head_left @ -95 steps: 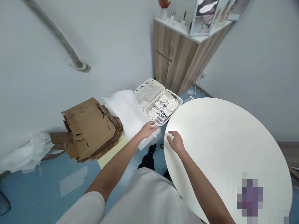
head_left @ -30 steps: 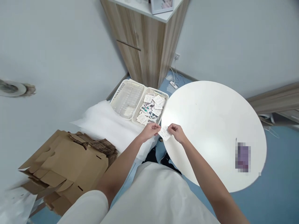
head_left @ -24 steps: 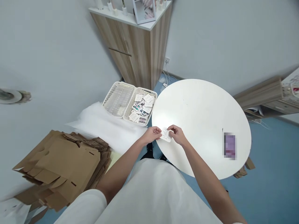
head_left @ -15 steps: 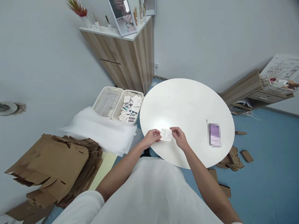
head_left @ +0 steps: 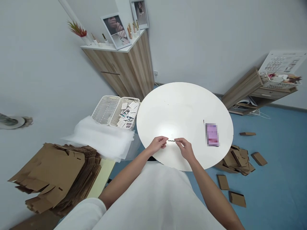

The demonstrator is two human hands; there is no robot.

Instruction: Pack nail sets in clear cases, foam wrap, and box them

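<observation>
A small white card (head_left: 171, 140) is turned nearly edge-on above the near part of the round white table (head_left: 189, 102). Something small and dark shows along its edge, too small to name. My left hand (head_left: 158, 143) pinches its left end between thumb and fingers. At the right end, the fingertips of my right hand (head_left: 185, 148) close on it too. Left of the table, an open white basket (head_left: 112, 118) holds several similar cards (head_left: 128, 114), some printed and some carrying small coloured pieces.
A purple pixelated item (head_left: 212, 134) lies on the table's right side. White translucent sheets (head_left: 103, 137) and stacked flat cardboard (head_left: 57, 169) are at my left. Small cardboard boxes (head_left: 240, 159) lie on the blue floor at right. A wooden cabinet (head_left: 124, 70) stands behind.
The card has tipped from its printed face toward me to nearly edge-on, with both hands still on it. The camera view has shifted slightly.
</observation>
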